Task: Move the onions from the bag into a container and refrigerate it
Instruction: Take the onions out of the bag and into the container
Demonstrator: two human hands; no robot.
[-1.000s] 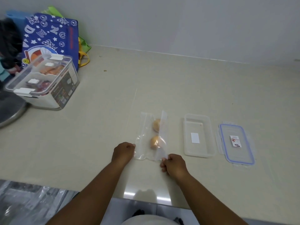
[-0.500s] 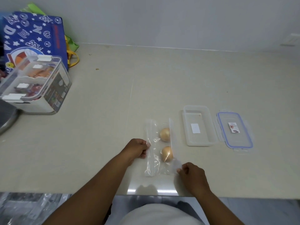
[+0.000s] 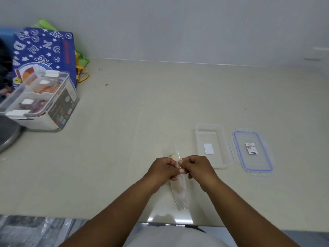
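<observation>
Hands, left (image 3: 164, 169) and right (image 3: 196, 167), together on clear bag (image 3: 180, 191); empty container (image 3: 211, 144) alongside

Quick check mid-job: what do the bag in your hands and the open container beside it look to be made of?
The bag looks like thin, clear, glossy plastic film: it creases, and the counter shows through it. The container looks like rigid, translucent, slightly frosted plastic: it holds a moulded rim and straight walls. Both are judged by look only.
</observation>
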